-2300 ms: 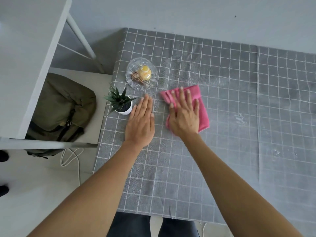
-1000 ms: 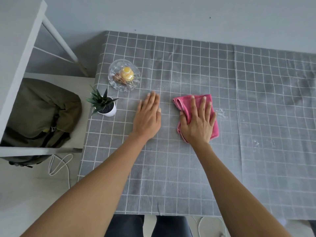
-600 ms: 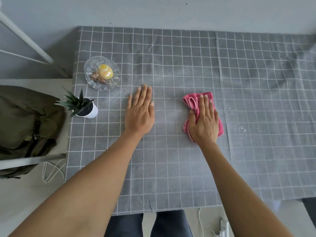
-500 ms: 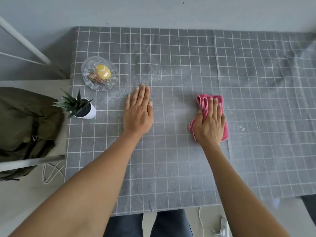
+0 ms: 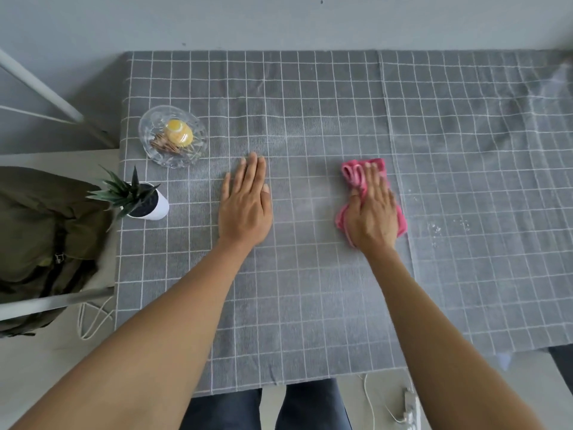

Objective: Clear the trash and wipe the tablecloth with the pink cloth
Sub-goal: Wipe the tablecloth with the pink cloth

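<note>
Both hands lie flat, right hand (image 5: 372,217) pressing crumpled pink cloth (image 5: 356,175) onto checked tablecloth (image 5: 310,290).

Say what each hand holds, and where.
Right hand presses the pink cloth flat, palm on its near half. Left hand rests bare on the tablecloth.

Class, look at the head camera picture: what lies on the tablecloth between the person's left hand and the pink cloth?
Nothing: in the head view, only bare grey checked tablecloth separates the flat left hand from the pink cloth under the right hand.
</note>
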A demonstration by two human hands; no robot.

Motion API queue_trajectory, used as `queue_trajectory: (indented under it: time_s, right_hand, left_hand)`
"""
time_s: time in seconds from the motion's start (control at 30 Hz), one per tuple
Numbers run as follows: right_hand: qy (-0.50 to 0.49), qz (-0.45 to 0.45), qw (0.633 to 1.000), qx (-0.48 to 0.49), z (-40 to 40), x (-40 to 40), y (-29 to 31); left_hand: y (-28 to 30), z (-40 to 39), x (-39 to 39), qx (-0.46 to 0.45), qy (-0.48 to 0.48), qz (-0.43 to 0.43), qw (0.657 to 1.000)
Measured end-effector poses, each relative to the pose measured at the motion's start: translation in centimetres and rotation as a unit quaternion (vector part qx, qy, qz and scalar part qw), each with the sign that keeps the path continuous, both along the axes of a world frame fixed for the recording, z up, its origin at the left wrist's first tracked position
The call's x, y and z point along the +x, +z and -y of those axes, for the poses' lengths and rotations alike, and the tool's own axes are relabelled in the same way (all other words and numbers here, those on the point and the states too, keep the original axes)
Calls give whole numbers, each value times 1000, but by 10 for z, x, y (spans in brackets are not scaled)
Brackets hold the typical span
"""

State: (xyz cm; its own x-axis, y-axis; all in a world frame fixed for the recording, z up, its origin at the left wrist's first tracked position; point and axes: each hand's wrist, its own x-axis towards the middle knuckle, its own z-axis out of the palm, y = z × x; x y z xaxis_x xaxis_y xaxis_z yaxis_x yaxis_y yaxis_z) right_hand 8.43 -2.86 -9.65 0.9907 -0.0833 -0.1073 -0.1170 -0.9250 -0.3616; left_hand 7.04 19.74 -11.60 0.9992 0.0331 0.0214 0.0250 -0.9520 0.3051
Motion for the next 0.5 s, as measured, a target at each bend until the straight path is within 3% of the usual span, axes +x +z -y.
queue_trajectory:
  time_s: [0.17, 0.37, 0.43, 0.5]
  right_hand:
    - [-99, -5, 995, 7, -19, 3, 0]
    - [76, -8, 997, 32, -59, -25, 7]
    - [77, -6, 997, 26, -41, -22, 6]
    - [18, -15, 1000, 4, -15, -14, 4]
  left_hand:
    - [1, 0, 0, -1, 4, 2, 1000]
    - [3, 1, 0, 1, 4, 0, 1000]
    - [2, 0, 1, -4, 1, 0, 1000]
    - [1, 0, 1, -4, 2, -3, 1000]
